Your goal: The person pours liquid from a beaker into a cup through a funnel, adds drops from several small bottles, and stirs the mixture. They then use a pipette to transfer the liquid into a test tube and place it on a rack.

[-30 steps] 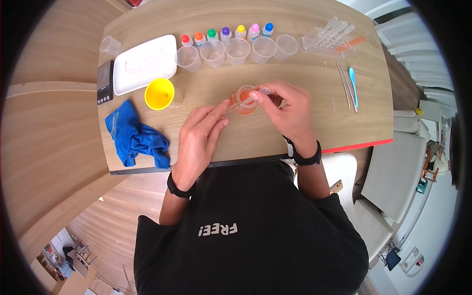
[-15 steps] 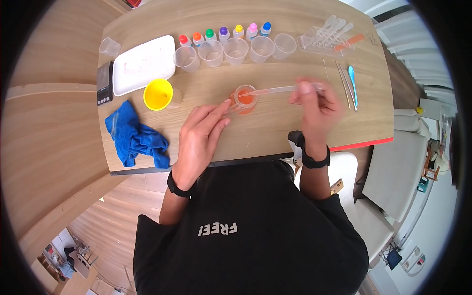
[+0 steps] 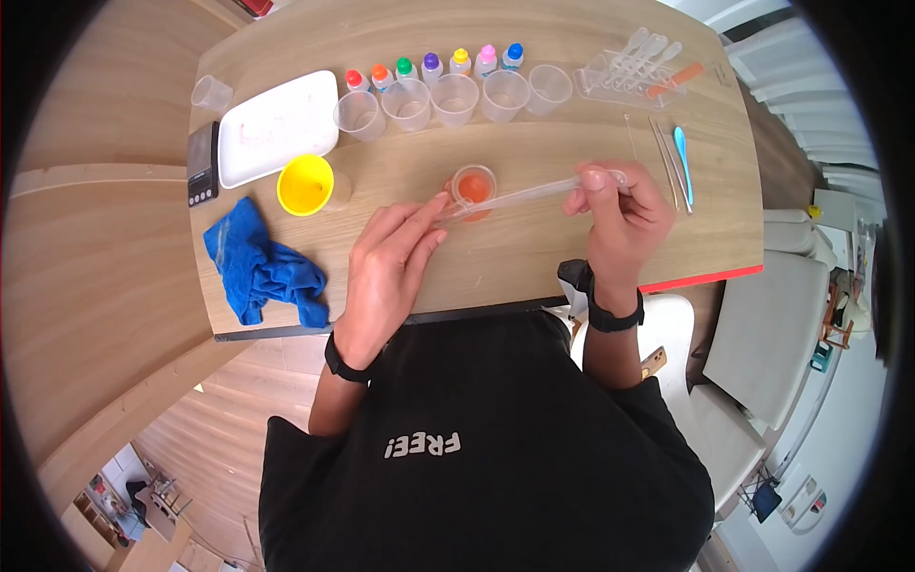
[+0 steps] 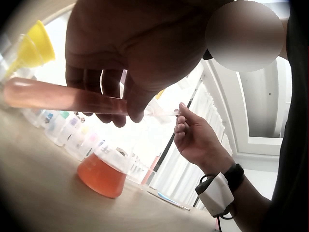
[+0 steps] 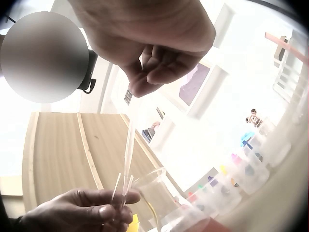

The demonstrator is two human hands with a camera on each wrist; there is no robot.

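My left hand [image 3: 389,257] holds a test tube [image 4: 58,99] near its mouth; the tube lies tilted, with pale orange-pink liquid inside. A clear plastic dropper [image 3: 534,192] is pinched at its bulb end by the thumb and fingers of my right hand [image 3: 627,221]. The dropper's thin end reaches into the tube's mouth, as the right wrist view shows. Just beyond the left fingertips stands a conical flask [image 4: 102,175] of orange liquid, upright on the table. From above, the tube's mouth end is partly covered by my left fingers.
Several clear cups [image 3: 455,100] line the back, with colour-capped bottles [image 3: 432,65] behind. A rack [image 3: 629,84] with droppers is back right, near tweezers and a blue spoon [image 3: 681,157]. Left are a white tray [image 3: 319,91], scale [image 3: 202,162], yellow funnel [image 3: 306,184] and blue cloth [image 3: 262,262].
My right hand has drawn back to the right, lifting the dropper out of the flask. Its tip has since shifted to the test tube's mouth. The left hand has stayed in place.
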